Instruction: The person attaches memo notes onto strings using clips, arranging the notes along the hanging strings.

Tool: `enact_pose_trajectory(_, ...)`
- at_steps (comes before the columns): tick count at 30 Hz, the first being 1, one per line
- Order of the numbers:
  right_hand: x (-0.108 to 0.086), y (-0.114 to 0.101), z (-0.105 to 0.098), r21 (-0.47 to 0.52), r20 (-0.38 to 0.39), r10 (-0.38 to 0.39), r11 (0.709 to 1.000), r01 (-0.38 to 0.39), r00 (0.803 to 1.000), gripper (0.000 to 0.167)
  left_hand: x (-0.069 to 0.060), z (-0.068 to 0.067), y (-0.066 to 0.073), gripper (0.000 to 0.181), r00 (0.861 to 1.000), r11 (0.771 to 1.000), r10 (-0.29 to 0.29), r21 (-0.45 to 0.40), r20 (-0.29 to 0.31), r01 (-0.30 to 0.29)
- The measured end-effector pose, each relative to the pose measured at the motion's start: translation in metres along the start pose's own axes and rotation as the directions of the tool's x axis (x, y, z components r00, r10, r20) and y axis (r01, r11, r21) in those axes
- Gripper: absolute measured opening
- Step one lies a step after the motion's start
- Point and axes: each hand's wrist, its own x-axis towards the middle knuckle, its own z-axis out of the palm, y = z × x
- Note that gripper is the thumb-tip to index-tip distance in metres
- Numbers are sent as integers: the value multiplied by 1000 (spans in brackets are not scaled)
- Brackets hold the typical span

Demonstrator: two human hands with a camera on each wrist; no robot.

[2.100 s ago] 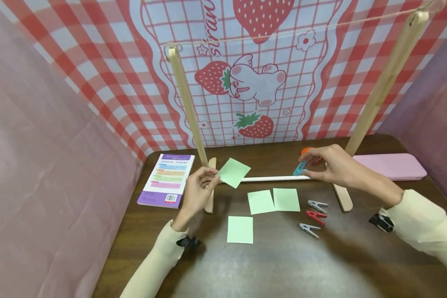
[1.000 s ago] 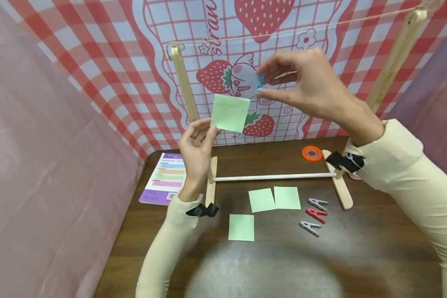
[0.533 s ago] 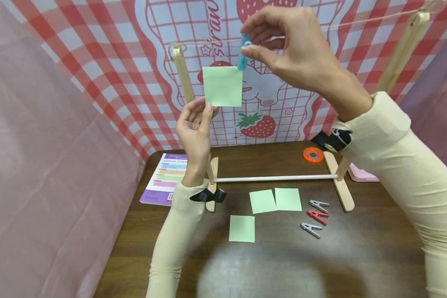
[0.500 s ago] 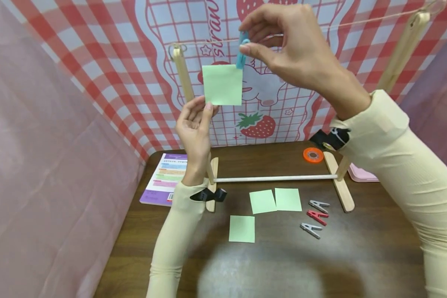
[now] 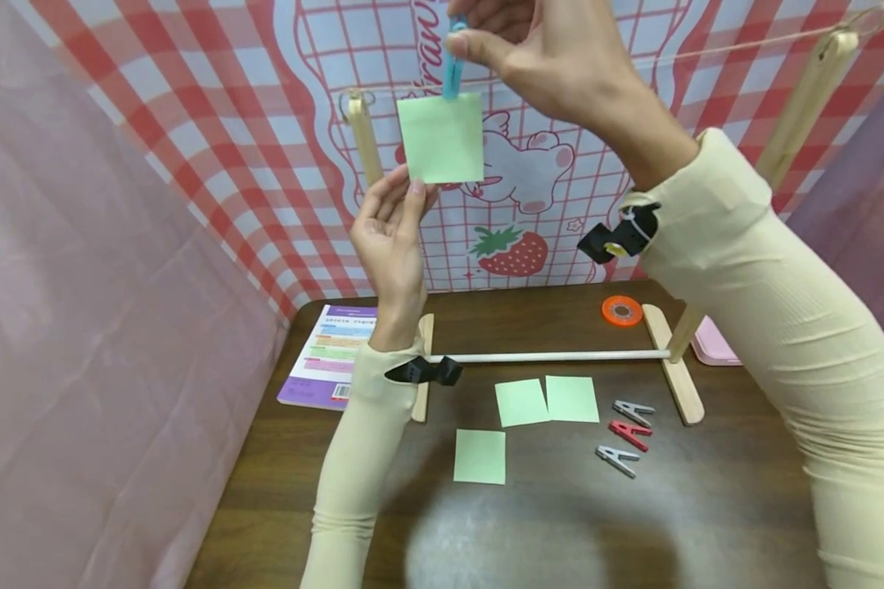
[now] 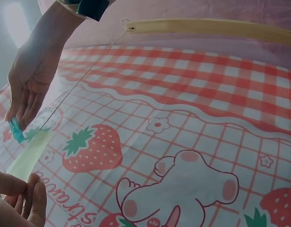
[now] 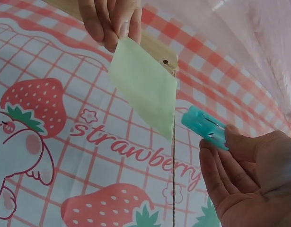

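Note:
My left hand [image 5: 393, 237] pinches a light green sticky note [image 5: 442, 141] by its lower left corner, raised in front of the string [image 7: 173, 189]. In the right wrist view the note's edge lies along the string. Above the note, my right hand [image 5: 560, 61] pinches a blue clothespin [image 5: 453, 72] between thumb and fingers. From the right wrist view, the clothespin [image 7: 205, 126] stands a little apart from the note [image 7: 144, 87]. On the table lie three more green notes [image 5: 480, 456], two grey clothespins [image 5: 617, 460] and a red clothespin [image 5: 630, 434].
A wooden stand with two posts [image 5: 803, 110] carries the string, and a white rod [image 5: 545, 357] joins its feet. An orange disc [image 5: 622, 311] and a pink case [image 5: 714, 343] are at the back right. A purple and white book [image 5: 327, 360] lies at left.
Both hands have risen from near the table to the string, carrying the note and the clothespin. In the last half second the clothespin has moved left and up, over the note's top edge.

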Motion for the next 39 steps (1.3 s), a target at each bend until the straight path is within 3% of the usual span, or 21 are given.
enact_pose_trajectory(10,18,-1,11,70,-22,80,994,-78,997,29,3,9,-1,25,999,1000,7,-25,-50,-9)
enact_pose_trajectory(17,23,-4,23,31,-12,36,999,-35,999,28,1,13,-1,29,998,1000,21,15,-54,-20)
enact_pose_trajectory(24,21,-5,25,23,18,6,1000,-7,1000,23,0,14,-1,28,997,1000,15,4,-80,-15)
enact_pose_trajectory(32,18,-4,27,-42,48,-24,999,26,999,25,-4,19,-5,26,991,1000,11,-9,-130,-13)
enact_pose_trajectory(39,19,-5,28,-38,76,-19,999,22,997,27,-8,23,-7,28,984,1000,1,-17,-178,-4)
